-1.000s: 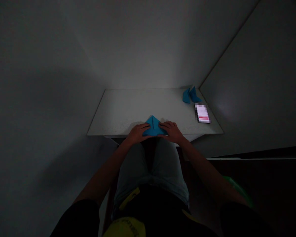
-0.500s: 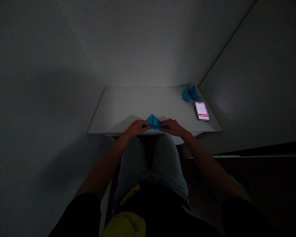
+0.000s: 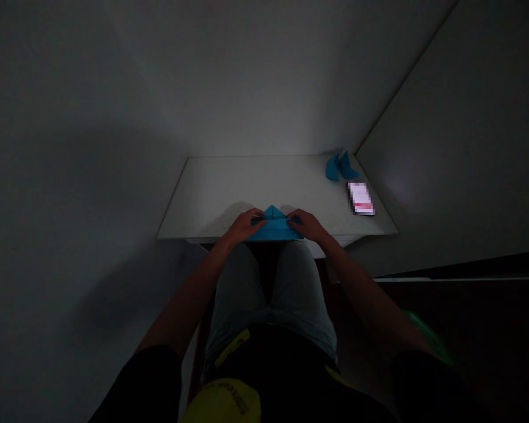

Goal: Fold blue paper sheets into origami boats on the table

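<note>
Fingers: my left fingers (image 3: 256, 220) and right fingers (image 3: 296, 220) press on the paper's two sides; too dark to tell if they pinch.
Paper: blue origami paper (image 3: 273, 229), peaked, wide band along its base, between my hands at the near edge.
Tabletop: white tabletop (image 3: 211, 194) beneath.
Far right: two blue folded pieces (image 3: 337, 167), pixelated phone (image 3: 360, 198).

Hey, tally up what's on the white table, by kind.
Folded blue paper at the near edge: 1
Blue paper folds at the far corner: 1, possibly two pieces
Pixelated phone-like object: 1
Total: 3
</note>
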Demonstrator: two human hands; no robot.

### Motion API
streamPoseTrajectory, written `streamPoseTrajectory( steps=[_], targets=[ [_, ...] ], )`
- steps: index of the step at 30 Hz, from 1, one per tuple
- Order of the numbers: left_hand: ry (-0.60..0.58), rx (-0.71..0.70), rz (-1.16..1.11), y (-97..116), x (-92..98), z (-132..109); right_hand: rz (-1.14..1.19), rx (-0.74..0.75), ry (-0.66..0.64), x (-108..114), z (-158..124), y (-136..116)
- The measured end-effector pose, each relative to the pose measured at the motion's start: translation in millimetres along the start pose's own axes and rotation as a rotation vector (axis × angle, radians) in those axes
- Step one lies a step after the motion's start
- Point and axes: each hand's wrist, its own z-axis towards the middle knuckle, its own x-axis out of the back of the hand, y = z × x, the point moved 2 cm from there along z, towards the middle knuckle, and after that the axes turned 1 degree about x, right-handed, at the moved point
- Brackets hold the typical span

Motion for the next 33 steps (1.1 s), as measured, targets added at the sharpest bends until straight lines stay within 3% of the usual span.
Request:
streamPoseTrajectory(
  steps=[8,12,19,23,28,33],
  targets=[
    [0.072,-0.119,0.445,1,-9.6,-16,-0.278,0.007,0.162,-10,-19,-28],
    [0.012,-0.169,0.475,0,-17.7,-40,-0.285,0.072,0.072,-13,-39,-32],
    [0.024,-0.203,0.448,-15,-13.1,-70,-0.248,0.175,0.001,-9,-70,-24],
    [0.102,-0.116,0.271,-7,-4.7,-60,-0.024,0.104,0.068,7,-60,-26],
    [0.269,0.040,-0.010,7,18.0,-22,0.265,-0.064,0.205,35,-25,-19],
    [0.261,0.141,0.142,-9,15.0,6,0.153,-0.087,0.215,21,8,3]
  ],
)
